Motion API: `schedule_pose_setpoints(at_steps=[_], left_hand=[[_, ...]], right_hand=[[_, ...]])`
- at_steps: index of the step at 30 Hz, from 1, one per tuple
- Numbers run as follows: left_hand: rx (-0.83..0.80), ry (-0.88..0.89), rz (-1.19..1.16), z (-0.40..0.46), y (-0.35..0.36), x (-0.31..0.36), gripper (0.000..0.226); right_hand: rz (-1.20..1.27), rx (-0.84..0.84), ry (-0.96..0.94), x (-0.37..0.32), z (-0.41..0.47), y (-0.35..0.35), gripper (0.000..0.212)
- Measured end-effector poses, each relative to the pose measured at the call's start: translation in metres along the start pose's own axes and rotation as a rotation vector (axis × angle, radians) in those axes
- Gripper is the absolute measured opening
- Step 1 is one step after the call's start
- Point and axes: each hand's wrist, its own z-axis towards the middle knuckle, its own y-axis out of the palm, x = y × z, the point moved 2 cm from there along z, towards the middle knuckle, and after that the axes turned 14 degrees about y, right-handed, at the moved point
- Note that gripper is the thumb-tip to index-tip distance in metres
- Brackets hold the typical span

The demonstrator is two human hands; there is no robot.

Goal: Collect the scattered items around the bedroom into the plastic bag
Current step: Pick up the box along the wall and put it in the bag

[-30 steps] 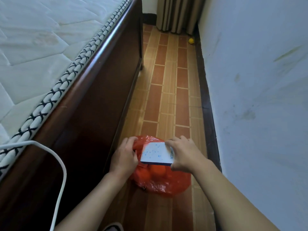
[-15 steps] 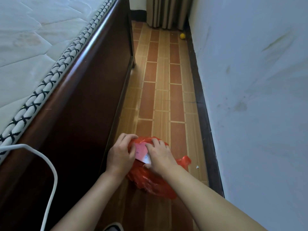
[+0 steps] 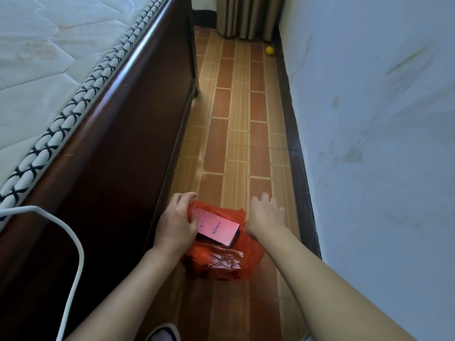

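Red plastic bag [image 3: 221, 262], pink box [image 3: 216, 226], yellow ball [image 3: 269, 50].

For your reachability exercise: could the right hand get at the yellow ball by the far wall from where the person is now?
Probably not without moving closer. The right hand hovers open just beyond the red bag, while the yellow ball lies far down the floor near the curtain. The floor strip between looks unobstructed, so walking forward should do.

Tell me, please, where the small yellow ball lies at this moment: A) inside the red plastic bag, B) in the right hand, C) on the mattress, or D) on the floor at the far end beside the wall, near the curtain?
D: the yellow ball sits on the floor tiles by the wall's dark skirting, just before the curtain, far beyond the red plastic bag.
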Motion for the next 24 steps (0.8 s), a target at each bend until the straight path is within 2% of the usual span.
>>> schedule_pose_setpoints(at_steps=[2, 4, 5, 10, 14, 20, 22, 24], left_hand=[[-0.084, -0.115, 0.074, -0.001, 0.001, -0.004, 0.062], [-0.112, -0.186, 0.131, -0.003, -0.001, -0.007, 0.058], [-0.114, -0.199, 0.15, -0.003, -0.002, -0.006, 0.052], [-0.091, -0.162, 0.181, -0.003, -0.005, 0.002, 0.021], [0.012, -0.122, 0.103, 0.0, -0.01, 0.009, 0.037], [0.251, 0.087, -0.139, 0.012, -0.024, 0.034, 0.03], [0.327, 0.129, -0.201, 0.018, -0.033, 0.042, 0.026], [0.335, 0.141, -0.191, 0.021, -0.038, 0.048, 0.022]], right_hand=[[0.001, -0.063, 0.026, 0.005, -0.002, -0.003, 0.036], [0.013, -0.083, 0.022, 0.006, -0.003, -0.008, 0.011], [0.013, -0.074, 0.018, 0.006, -0.004, -0.01, 0.006], [0.088, -0.004, -0.006, -0.002, -0.011, -0.021, 0.011], [0.267, 0.11, -0.033, -0.007, -0.011, -0.032, 0.01], [0.942, 0.478, -0.349, 0.004, -0.031, -0.063, 0.014], [1.042, 0.527, -0.398, 0.006, -0.035, -0.07, 0.015], [1.011, 0.502, -0.389, 0.005, -0.032, -0.066, 0.015]])
